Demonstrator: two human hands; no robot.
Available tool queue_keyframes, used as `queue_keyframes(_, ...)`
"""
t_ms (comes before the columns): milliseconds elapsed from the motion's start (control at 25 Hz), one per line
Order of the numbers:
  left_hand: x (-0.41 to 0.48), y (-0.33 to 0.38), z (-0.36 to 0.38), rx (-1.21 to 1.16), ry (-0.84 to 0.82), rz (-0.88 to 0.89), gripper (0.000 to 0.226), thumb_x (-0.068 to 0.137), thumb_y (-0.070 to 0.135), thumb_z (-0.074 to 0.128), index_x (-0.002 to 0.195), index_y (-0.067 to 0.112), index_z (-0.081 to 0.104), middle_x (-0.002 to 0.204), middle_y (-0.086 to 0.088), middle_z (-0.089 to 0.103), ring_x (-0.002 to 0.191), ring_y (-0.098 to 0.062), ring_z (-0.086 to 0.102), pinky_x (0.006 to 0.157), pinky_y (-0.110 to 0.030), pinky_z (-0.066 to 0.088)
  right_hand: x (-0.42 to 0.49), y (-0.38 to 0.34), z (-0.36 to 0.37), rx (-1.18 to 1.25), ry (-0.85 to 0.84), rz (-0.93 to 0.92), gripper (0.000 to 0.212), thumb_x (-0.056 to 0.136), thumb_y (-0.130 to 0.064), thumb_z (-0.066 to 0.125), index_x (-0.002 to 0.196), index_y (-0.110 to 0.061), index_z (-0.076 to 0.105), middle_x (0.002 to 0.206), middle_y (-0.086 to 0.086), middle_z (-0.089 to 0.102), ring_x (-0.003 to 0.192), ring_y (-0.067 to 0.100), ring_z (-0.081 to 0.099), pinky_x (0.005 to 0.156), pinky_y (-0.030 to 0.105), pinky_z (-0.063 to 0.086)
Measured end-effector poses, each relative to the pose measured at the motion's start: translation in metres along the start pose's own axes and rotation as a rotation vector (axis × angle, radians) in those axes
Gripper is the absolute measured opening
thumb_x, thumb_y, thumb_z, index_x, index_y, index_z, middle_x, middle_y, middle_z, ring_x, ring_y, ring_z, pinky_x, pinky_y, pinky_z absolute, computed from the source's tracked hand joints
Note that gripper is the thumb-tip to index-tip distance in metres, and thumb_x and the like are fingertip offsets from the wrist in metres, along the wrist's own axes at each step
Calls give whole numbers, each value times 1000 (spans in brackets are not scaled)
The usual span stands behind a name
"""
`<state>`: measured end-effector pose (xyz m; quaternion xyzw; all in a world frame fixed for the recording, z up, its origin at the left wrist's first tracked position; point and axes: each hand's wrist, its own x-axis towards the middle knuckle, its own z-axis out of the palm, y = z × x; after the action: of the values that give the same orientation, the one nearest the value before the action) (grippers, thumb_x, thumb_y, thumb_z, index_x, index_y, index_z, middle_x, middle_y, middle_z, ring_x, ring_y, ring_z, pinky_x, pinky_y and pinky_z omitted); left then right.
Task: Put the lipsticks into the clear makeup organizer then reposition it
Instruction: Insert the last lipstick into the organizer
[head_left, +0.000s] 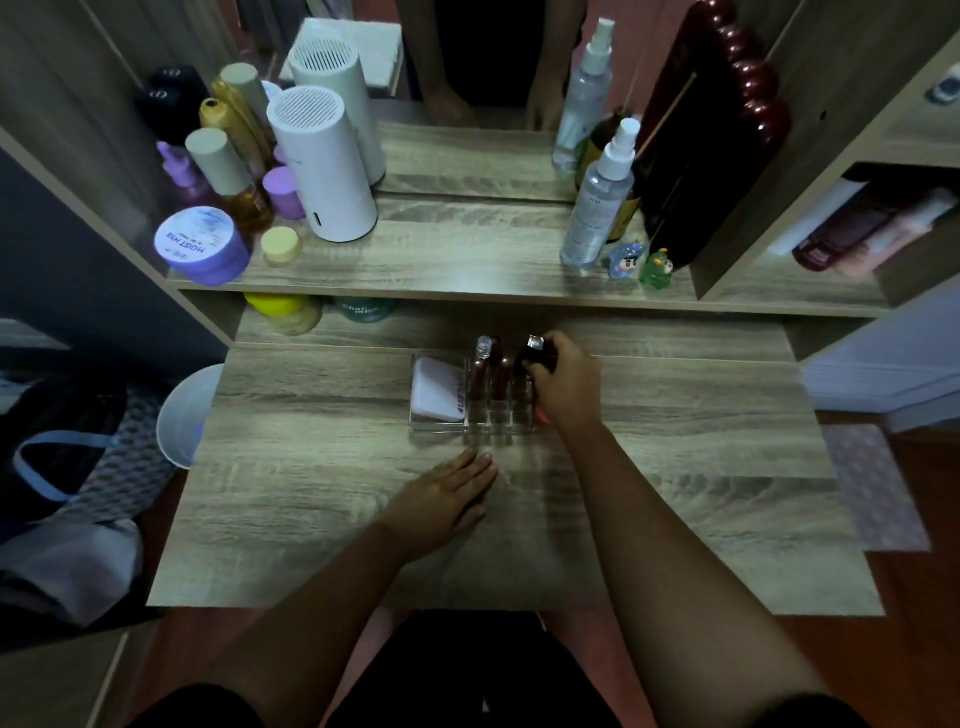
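The clear makeup organizer (439, 428) stands at the back middle of the wooden desk (311, 493). A white pad (436, 389) lies in its left compartment. Two dark red lipsticks (491, 371) stand upright in the back slots. My right hand (563, 384) is over the organizer's right side, shut on a dark lipstick (535, 351) with a shiny cap, held at the back right slot. My left hand (447, 501) lies flat on the desk just in front of the organizer, fingers together, holding nothing.
The shelf above carries a purple jar (202, 249), bottles, a white cylinder device (324, 166), a spray bottle (597, 208), small figurines (641, 262) and a dark red framed mirror (706, 145). A white bin (187, 415) stands left of the desk.
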<state>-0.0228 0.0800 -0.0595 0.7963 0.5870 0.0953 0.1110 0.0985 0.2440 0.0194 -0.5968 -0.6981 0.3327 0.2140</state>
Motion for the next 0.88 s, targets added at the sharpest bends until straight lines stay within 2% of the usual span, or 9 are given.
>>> queue_keyframes(280,0,-1,3,-38,-2,-16,50,83,23,67,127,4,51,132,-16,57,124,-35,50,95,-52,47,9,-1,3,-171,-89,-3,25,81,-5,62,105,-8,60,107,20,69,102,37,62,88,46,52)
queue_keyframes(440,0,0,1,-58,-7,-29,50,85,22,65,128,3,49,134,-17,54,126,-37,47,98,-53,45,12,-3,2,-253,-146,-37,24,81,-4,62,105,-6,60,108,21,68,103,37,62,90,45,51)
queue_keyframes(680,1,1,-2,-59,-11,-29,50,83,20,67,127,2,51,132,-18,56,124,-39,48,96,-55,45,14,-5,-3,-298,-194,-54,19,78,0,61,97,-5,59,103,23,68,101,40,62,82,41,50)
queue_keyframes(880,1,2,-3,-58,-16,-22,50,82,21,68,126,2,52,131,-17,57,123,-38,51,95,-52,47,14,-2,-1,-402,-236,-107,22,83,3,56,104,-4,60,108,23,67,104,40,61,92,46,50)
